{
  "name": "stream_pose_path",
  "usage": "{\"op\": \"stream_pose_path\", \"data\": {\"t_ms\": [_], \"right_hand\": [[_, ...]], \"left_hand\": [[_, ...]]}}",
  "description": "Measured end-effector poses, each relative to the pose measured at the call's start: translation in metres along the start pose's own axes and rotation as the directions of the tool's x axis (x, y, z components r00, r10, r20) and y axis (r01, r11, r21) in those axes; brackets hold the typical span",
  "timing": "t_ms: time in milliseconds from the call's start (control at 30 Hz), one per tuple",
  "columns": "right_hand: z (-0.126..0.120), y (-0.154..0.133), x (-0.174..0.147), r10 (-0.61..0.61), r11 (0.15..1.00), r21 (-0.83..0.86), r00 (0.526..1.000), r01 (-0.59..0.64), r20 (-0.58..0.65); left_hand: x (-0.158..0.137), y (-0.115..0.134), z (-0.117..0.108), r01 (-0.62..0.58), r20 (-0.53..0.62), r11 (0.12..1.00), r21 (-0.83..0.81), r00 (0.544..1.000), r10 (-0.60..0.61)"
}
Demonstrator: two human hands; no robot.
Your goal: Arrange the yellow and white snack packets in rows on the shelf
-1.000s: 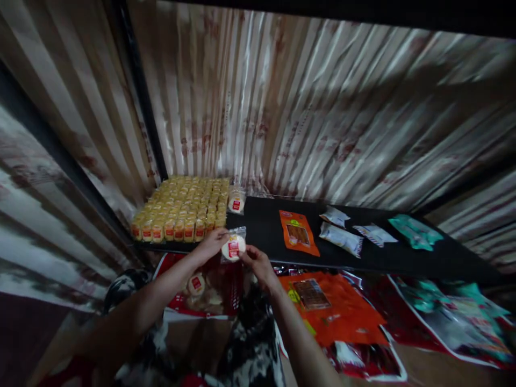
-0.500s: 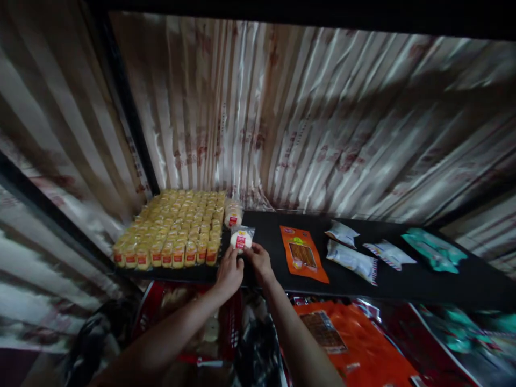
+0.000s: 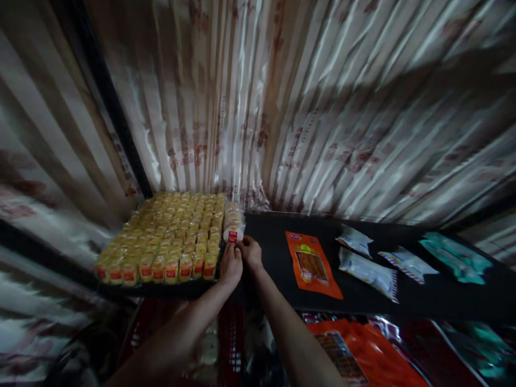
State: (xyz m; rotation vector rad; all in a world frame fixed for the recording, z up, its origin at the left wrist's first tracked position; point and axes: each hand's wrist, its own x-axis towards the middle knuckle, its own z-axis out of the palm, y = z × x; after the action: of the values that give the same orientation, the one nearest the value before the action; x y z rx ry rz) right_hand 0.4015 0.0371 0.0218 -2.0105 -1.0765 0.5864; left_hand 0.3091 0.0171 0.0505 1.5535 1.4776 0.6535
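Observation:
A wrapped round white cake (image 3: 233,235) with a red label stands at the front of a short row of similar packets (image 3: 233,213). My left hand (image 3: 231,264) has its fingers closed on the lower edge of this packet. At its lower right corner, the fingers of my right hand (image 3: 250,253) are pinched on it too. Directly to the left, touching or nearly touching that row, are tight rows of yellow wrapped cakes (image 3: 173,236) with red labels. All stand on a black shelf (image 3: 268,242).
Right along the shelf lie an orange snack pouch (image 3: 314,264), several white packets (image 3: 368,271) and a green packet (image 3: 457,257). Below are a red basket (image 3: 236,344) and more orange pouches (image 3: 373,352). A striped, wrinkled sheet (image 3: 258,107) backs the shelf.
Both hands have moved the held cake back and slightly left, from in front of the row up against its front packet. The view has shifted a little closer.

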Motion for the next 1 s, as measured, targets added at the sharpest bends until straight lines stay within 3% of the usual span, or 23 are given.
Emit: {"op": "stream_pose_path", "data": {"t_ms": [233,333,600,867,1000], "right_hand": [[-0.008,-0.019,-0.004,0.024,0.957,-0.289,1.000,-0.021,0.008],[-0.008,-0.019,-0.005,0.028,0.943,-0.332,1.000,-0.031,-0.012],[0.002,-0.008,0.008,-0.075,0.968,-0.245,0.996,0.061,-0.047],[0.006,-0.003,0.018,-0.042,0.997,-0.068,0.999,0.041,-0.005],[0.003,-0.003,0.008,-0.012,0.999,0.033,0.997,0.015,-0.082]], "left_hand": [[0.020,-0.008,0.011,-0.007,-0.049,1.000,-0.030,0.999,0.005],[0.024,-0.013,0.013,-0.044,-0.051,0.999,-0.003,0.998,0.044],[0.027,-0.014,0.014,-0.061,-0.042,0.998,0.004,0.997,0.061],[0.025,-0.009,0.017,-0.086,-0.076,0.996,0.004,0.993,0.086],[0.016,-0.003,0.011,-0.136,-0.102,0.990,0.024,0.985,0.138]]}}
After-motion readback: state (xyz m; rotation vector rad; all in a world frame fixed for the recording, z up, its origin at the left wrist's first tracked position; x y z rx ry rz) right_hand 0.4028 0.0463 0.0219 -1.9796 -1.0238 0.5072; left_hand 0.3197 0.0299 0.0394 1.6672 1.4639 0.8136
